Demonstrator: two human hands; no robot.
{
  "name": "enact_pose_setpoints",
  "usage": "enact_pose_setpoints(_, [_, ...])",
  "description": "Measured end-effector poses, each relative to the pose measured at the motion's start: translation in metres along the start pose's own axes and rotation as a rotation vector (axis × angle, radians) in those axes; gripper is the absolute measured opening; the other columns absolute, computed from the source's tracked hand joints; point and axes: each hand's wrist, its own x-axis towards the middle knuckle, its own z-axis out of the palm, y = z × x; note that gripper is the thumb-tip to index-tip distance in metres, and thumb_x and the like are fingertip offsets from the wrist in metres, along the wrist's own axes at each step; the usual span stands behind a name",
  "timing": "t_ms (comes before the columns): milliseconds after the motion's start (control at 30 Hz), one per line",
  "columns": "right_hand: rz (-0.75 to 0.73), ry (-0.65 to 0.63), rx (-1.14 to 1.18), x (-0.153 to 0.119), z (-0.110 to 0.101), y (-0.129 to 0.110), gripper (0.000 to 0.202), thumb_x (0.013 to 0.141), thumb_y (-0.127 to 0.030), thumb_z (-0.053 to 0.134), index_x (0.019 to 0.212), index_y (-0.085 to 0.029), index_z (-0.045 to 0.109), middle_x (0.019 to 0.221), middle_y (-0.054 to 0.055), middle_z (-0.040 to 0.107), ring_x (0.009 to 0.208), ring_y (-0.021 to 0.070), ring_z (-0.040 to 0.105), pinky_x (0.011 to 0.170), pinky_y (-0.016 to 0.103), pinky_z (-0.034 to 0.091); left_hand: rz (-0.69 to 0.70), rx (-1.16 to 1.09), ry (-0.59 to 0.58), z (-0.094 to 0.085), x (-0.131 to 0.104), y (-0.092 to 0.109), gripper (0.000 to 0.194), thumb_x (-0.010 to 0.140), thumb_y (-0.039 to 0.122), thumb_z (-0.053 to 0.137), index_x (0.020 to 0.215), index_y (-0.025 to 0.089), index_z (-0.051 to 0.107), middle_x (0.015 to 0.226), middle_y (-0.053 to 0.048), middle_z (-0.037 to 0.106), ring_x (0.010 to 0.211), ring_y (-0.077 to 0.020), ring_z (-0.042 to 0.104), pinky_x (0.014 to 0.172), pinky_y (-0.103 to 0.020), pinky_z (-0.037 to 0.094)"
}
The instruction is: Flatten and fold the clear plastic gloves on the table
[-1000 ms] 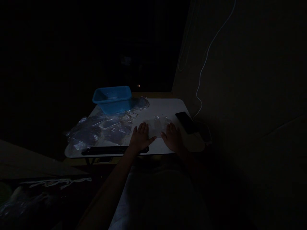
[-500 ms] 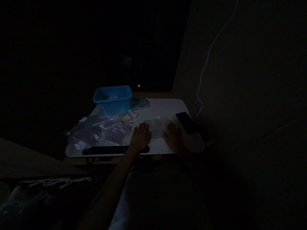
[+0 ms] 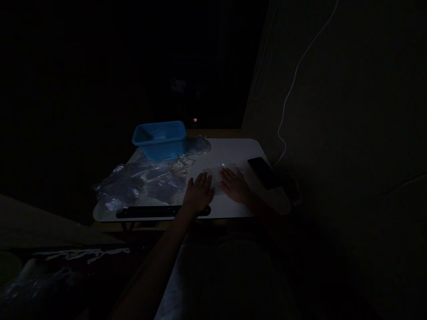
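Your left hand (image 3: 199, 194) and right hand (image 3: 236, 186) lie flat, fingers stretched out, on a clear plastic sheet (image 3: 216, 178) on the table (image 3: 230, 150), near a phone (image 3: 264, 173).

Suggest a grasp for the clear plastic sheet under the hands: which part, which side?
Probably pinch the near edge of the clear plastic sheet from the person's side. It lies flat on the white table, and that edge shows between the left hand and right hand, which cover parts of it.
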Motion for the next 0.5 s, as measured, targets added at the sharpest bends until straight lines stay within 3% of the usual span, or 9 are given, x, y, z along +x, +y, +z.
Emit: enact_pose_setpoints(500, [0.222, 0.071, -0.016, -0.005, 0.008, 0.022, 0.055, 0.090, -0.041, 0.025, 0.126, -0.003, 0.042, 0.134, 0.022, 0.038, 0.126, 0.0283, 0.032, 0.100, 0.048, 0.026, -0.012, -0.020, -0.002, -0.001, -0.001, 0.000, 0.050, 0.089, 0.036, 0.025, 0.134, 0.016, 0.031, 0.143, -0.010, 0.028, 0.131, -0.0236, 0.024, 0.103, -0.047, 0.022])
